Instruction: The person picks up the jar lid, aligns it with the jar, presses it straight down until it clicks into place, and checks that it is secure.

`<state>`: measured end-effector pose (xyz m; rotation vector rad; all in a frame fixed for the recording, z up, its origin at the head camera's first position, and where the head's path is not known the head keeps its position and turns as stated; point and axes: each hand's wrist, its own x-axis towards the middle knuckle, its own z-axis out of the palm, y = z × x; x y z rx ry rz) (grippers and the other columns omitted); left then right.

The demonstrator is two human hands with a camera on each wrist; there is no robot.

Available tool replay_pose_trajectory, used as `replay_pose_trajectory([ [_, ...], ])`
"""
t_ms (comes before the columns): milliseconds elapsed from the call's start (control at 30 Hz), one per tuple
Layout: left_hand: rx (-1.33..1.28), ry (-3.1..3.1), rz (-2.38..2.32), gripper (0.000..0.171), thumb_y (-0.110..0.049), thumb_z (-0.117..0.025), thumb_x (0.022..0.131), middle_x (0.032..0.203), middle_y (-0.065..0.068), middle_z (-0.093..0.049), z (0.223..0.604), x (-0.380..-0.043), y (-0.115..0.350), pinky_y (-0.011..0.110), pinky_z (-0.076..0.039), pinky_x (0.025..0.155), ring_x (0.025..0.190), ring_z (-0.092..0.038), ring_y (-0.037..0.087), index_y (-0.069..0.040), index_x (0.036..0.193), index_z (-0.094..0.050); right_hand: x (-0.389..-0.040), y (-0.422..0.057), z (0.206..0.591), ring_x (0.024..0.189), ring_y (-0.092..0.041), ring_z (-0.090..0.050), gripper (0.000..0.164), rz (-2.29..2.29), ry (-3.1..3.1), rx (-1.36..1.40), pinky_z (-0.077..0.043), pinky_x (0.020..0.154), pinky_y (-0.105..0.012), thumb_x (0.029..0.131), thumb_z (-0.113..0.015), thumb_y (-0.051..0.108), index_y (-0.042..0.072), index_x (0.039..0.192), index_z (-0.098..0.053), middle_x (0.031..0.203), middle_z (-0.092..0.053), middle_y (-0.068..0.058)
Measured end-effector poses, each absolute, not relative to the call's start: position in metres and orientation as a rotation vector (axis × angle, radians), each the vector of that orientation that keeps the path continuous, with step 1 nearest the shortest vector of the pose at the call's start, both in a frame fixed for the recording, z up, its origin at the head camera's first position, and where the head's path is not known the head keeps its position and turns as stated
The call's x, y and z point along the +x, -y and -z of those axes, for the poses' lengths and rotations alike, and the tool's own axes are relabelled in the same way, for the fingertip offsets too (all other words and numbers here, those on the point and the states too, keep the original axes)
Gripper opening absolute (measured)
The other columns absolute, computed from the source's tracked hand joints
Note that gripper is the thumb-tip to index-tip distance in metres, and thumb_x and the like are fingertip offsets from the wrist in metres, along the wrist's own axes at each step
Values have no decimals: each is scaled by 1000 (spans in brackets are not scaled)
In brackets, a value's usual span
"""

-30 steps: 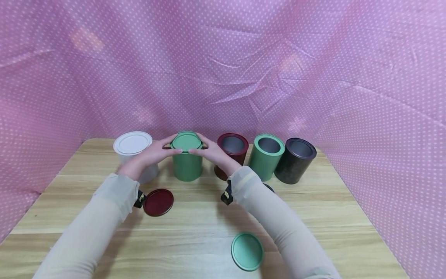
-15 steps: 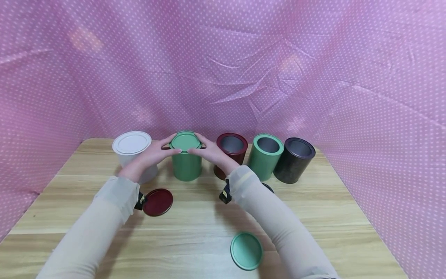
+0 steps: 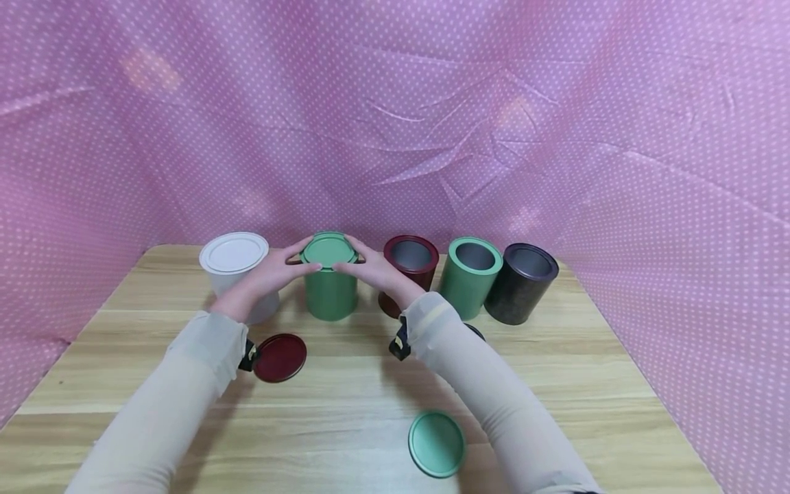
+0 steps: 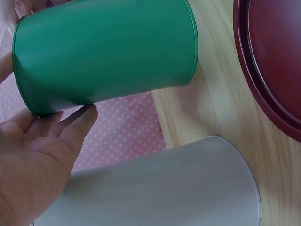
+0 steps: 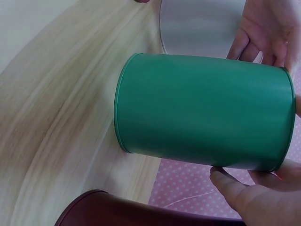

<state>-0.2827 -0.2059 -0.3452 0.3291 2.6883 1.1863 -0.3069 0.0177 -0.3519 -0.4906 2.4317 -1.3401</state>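
A green can (image 3: 331,298) stands upright at the back of the table with a green lid (image 3: 330,248) on its top. My left hand (image 3: 278,271) holds the can's upper rim from the left, thumb in front and fingers round the side. From the right, my right hand (image 3: 376,271) grips the same rim in mirror fashion. Both thumbs lie near the front of the lid's edge. In the left wrist view, fingertips (image 4: 82,122) touch the can's side. Whether the lid sits fully down cannot be told.
Left of it stands a white can (image 3: 262,309) with its lid on. To the right are a dark red can (image 3: 422,278), another green can (image 3: 465,291) and a black can (image 3: 515,298), all uncovered. A red lid (image 3: 280,358), green lid (image 3: 437,444) and half-hidden dark lid (image 3: 474,331) lie in front.
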Motion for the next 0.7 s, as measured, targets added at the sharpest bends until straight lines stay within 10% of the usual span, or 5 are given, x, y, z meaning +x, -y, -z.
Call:
replay_pose_trajectory([
  [700, 327, -2735, -1044, 80, -57, -51, 93, 156, 25, -23, 342, -279, 206, 65, -23, 113, 142, -24, 47, -24, 156, -15, -306, -20, 352, 148, -28, -21, 79, 1224, -2506, -527, -26, 116, -55, 90, -58, 51, 32, 155, -18, 162, -18, -3],
])
